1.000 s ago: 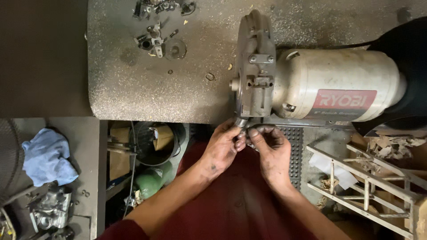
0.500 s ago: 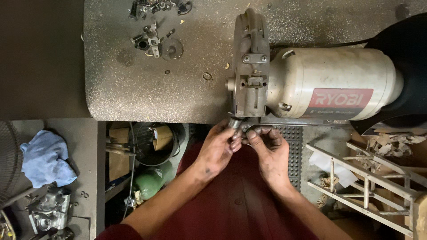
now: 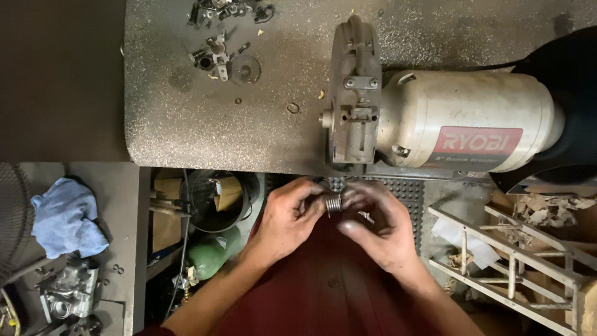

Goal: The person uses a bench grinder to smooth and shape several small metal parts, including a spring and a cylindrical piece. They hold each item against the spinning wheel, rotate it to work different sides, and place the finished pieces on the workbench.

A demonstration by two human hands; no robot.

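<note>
— Where was the coil spring (image 3: pixel 333 203)?
— Pinched between both hands, left hand (image 3: pixel 287 219) and right hand (image 3: pixel 377 225), fingertips pressed on its ends — just below the workbench (image 3: pixel 186 124) edge, under the bench grinder (image 3: pixel 435 124).

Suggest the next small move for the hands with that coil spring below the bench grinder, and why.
Probably raise the coil spring toward the bench grinder. Both the left hand and right hand pinch it below the bench edge, apart from the wheel guard, so it touches nothing to work against.
</note>
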